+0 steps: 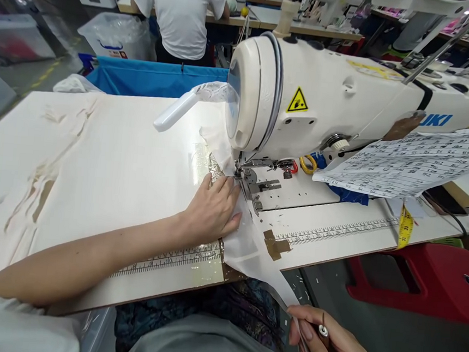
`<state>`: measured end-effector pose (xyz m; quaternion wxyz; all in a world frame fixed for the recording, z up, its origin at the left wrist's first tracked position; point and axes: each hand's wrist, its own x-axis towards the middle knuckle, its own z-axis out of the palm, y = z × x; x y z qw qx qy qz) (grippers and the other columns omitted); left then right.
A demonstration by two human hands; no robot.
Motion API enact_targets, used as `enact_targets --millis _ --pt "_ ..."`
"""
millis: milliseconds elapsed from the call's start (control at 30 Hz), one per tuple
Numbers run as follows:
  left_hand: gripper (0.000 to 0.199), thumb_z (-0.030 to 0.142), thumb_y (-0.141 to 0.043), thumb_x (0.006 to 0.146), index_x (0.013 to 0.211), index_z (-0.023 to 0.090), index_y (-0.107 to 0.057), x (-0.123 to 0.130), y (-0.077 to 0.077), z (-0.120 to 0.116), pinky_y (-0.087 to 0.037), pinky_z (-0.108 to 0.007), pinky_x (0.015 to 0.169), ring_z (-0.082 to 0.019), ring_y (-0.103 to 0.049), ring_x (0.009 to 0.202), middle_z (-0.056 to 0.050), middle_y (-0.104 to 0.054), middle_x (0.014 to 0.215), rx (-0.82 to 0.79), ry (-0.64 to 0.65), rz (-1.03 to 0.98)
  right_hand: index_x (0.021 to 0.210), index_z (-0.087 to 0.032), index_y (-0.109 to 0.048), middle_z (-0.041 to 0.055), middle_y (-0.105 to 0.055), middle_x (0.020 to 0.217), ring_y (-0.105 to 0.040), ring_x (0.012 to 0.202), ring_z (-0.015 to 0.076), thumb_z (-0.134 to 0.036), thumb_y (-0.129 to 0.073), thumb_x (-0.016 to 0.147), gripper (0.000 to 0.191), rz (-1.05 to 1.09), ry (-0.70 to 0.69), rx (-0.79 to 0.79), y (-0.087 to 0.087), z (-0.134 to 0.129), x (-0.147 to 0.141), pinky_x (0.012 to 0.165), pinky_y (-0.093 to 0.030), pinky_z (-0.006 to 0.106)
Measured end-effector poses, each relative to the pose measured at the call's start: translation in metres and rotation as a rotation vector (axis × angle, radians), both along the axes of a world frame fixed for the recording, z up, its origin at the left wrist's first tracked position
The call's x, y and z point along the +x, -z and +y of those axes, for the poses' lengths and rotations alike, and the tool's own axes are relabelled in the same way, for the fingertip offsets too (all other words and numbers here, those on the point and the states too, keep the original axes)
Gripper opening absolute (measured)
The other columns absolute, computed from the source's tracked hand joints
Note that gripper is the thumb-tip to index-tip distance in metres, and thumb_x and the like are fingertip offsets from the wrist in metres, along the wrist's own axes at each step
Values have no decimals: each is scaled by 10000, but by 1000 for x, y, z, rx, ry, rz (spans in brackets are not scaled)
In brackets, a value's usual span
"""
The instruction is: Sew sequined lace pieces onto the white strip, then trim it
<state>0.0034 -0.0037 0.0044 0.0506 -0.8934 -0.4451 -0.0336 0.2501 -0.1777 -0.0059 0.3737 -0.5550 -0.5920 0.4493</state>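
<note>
A white sewing machine (307, 100) stands over the table, its presser foot (240, 171) down by a piece of thin white fabric (244, 248). My left hand (213, 210) lies on that fabric just in front of the foot, fingers forward and thumb apart. From there the fabric hangs over the table's front edge as a narrowing strip. Beyond the edge, my right hand (338, 346) pinches the strip's lower end between thumb and fingers. A small pointed tool (323, 330) with a silver collar also sits in the right hand, its handle mostly hidden.
Loose white fabric (49, 181) lies at the left of the table. Printed paper (408, 161) hangs at the right, near yellow-handled scissors (308, 164) and a tape measure (405, 226). A red stool (426, 280) stands right. Another person (174, 14) sits behind the blue cloth (156, 79).
</note>
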Motion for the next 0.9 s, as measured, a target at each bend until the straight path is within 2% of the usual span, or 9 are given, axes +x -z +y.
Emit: enact_targets --millis 167,300,433,600,800,900 --pt "596 408 -357 984 1401 -3 -472 -1 4 4 -320 -588 1107 -378 -421 1344 -266 -486 1431 2 -11 -14 1066 -310 -719 -12 -679 679 -632 502 105 -233 -546 965 214 14 -5 39 7 1 0 465 -516 139" --pt "596 407 -357 983 1407 1 -464 -2 5 9 -320 -595 1107 -373 -422 1341 -254 -470 1453 -5 -18 -19 1075 -316 -709 -17 -684 675 -637 514 108 -239 -549 964 209 -13 1 35 4 2 -2 485 -521 141" --pt "542 368 -350 993 1387 22 -486 -4 3 8 -322 -580 1113 -356 -408 1348 -227 -491 1435 -4 -21 -43 1025 -287 -718 -3 -700 677 -662 547 126 -282 -546 966 182 -89 0 -21 1 -1 -3 537 -544 166" --pt "472 335 -343 988 1312 62 -551 -4 0 -1 -357 -548 1091 -340 -425 1307 -185 -541 1357 -26 57 -68 1016 -267 -723 15 -712 698 -686 605 153 -347 -525 975 217 -110 -1 -111 4 -6 -2 572 -559 201" --pt "457 336 -367 980 1301 65 -547 -2 1 -6 -366 -541 1082 -340 -419 1303 -189 -542 1347 -16 75 -43 958 -228 -733 24 -682 666 -651 589 157 -434 -559 951 270 -24 122 -105 3 -1 -15 555 -531 217" --pt "449 332 -371 978 1297 68 -543 -2 2 -6 -367 -540 1077 -339 -420 1300 -192 -538 1351 -8 74 -46 950 -228 -734 26 -676 658 -645 595 163 -434 -577 940 260 9 135 -106 1 4 -22 550 -520 221"
